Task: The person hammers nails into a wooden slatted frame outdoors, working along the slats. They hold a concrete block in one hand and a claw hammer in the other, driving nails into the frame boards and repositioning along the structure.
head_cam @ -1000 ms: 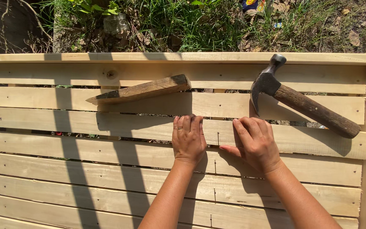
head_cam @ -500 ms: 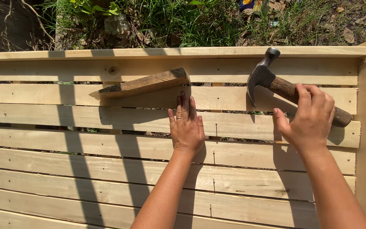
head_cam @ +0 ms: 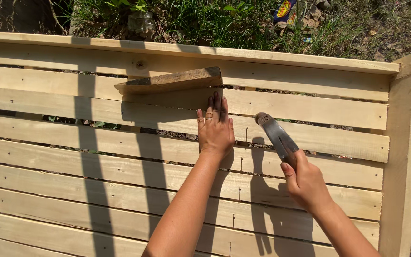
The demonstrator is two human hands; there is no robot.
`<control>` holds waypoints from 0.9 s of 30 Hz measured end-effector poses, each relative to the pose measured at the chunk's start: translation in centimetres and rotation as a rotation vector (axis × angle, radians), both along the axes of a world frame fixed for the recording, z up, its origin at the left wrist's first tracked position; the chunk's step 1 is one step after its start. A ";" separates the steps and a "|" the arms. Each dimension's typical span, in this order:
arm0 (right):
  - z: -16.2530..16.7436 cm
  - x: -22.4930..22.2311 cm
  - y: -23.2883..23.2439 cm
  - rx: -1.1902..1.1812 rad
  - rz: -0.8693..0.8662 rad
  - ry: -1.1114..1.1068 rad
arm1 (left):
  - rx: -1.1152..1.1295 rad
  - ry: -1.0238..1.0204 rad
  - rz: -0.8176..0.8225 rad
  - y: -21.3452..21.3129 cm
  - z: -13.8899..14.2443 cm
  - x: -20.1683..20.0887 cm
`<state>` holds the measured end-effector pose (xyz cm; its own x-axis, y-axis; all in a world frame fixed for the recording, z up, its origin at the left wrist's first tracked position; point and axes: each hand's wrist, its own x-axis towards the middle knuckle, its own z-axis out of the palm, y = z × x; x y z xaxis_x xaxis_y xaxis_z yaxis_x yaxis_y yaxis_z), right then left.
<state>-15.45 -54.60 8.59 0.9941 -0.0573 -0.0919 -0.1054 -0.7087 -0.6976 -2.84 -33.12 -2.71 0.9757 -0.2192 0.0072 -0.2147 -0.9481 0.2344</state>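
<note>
A frame of pale wooden slats (head_cam: 310,138) lies flat below me, with thin gaps between the boards. My left hand (head_cam: 215,128) rests palm down on a slat near the middle, fingers together and pointing away. A ring shows on one finger. My right hand (head_cam: 305,183) grips a claw hammer (head_cam: 274,135) by its handle, with the steel head held just above the slat to the right of my left hand. A small upright nail (head_cam: 246,134) stands in the slat between the two. A darker wedge-shaped offcut of wood (head_cam: 172,81) lies just beyond my left fingertips.
A thicker post (head_cam: 405,157) closes the frame on the right, and a top rail (head_cam: 191,50) runs along the far edge. Beyond it are grass, dry leaves, a stone (head_cam: 141,21) and a bit of coloured wrapper (head_cam: 286,9). Long shadows cross the slats.
My right hand picked the hammer up from the upper right slats and brought it down beside my left hand. My left hand slid a little further up the slats.
</note>
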 end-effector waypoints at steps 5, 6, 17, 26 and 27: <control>1.7 0.7 -0.1 0.042 -0.123 0.277 | 0.025 0.035 -0.018 -0.3 0.0 0.3; 2.3 0.6 -0.3 0.114 -0.157 0.269 | 0.034 0.045 -0.020 -0.3 0.0 0.4; 3.8 0.7 2.0 -0.041 0.045 -0.021 | 0.025 0.071 -0.030 -0.6 0.6 1.1; 1.8 -1.4 1.3 0.259 0.059 -0.210 | 0.041 0.106 -0.027 -0.4 0.3 0.9; 1.4 -1.0 1.7 0.108 0.042 -0.120 | 0.029 0.106 -0.028 -0.3 0.3 1.0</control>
<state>-16.49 -52.93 10.03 0.9996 -0.0118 0.0241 0.0113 -0.6312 -0.7755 -1.86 -33.45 -2.44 0.9642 -0.2446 -0.1028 -0.2162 -0.9488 0.2302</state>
